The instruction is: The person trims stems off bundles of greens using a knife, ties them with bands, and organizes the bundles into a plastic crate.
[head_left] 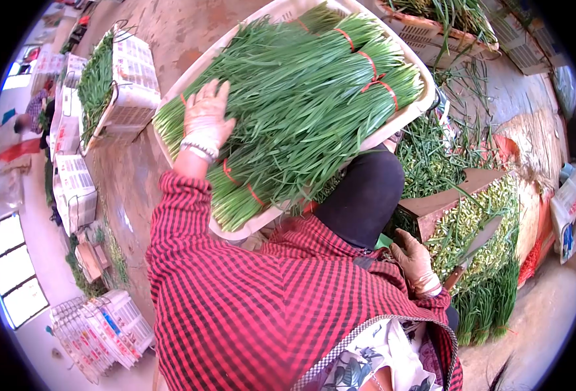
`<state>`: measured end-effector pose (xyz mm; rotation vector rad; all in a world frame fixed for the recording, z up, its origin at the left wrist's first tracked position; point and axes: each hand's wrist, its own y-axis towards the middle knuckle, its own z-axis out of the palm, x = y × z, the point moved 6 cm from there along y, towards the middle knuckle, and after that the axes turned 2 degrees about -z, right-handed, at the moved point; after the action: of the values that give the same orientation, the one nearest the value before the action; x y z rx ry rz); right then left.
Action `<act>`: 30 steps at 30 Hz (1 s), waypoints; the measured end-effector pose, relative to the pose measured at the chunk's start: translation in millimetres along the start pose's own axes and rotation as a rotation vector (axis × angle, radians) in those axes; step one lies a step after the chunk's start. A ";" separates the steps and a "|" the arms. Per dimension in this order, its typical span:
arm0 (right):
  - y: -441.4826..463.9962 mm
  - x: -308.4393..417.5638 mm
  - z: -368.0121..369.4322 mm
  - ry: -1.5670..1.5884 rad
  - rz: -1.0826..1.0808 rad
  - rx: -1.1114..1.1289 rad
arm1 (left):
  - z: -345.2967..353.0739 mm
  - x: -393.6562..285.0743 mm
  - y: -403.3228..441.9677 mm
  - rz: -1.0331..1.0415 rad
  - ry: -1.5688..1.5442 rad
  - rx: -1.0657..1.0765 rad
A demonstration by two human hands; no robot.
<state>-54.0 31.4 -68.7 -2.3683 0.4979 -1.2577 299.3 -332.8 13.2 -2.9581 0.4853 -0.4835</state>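
Bundles of long green stalks (288, 98), tied with red bands, fill a large white crate (425, 62). My left hand (208, 117), in a thin pale glove, lies on the bundles near the crate's left edge with its fingers spread. Beside my bent knee, my right hand (413, 259) is gloved too, its fingers partly curled beside a brown board (451, 195); whether it holds anything is unclear. To its right, a knife (481, 242) with a wooden handle rests over cut pale stalk ends (465, 218).
Another crate of greens (128, 78) stands at the upper left, and one (431, 32) at the upper right. Flattened or stacked white crates (102, 332) are at the lower left. A person (34, 117) is at the far left. Loose greens (425, 153) cover the floor on the right.
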 end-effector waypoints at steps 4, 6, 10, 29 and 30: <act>-3.9 10.1 -2.5 -0.162 0.023 0.034 | 19.0 45.5 -28.6 -0.228 -0.079 0.008; -7.2 -2.2 3.8 -0.052 0.098 0.057 | -2.6 47.6 -37.7 -0.224 -0.289 -0.403; -8.1 -1.3 10.0 -0.089 0.039 0.039 | -54.9 -44.2 -35.9 -0.046 -0.596 -0.768; -14.4 -15.2 21.0 0.006 0.080 0.074 | 68.8 -13.9 -62.9 -0.560 -1.492 -0.578; -14.4 -14.8 21.6 -0.021 0.075 0.078 | 81.8 -2.8 -67.0 -0.620 -1.563 -0.524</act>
<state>-42.0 55.0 -82.6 -2.2747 0.5165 -1.1963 343.1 -264.4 -54.6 -2.6771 -0.5530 2.0038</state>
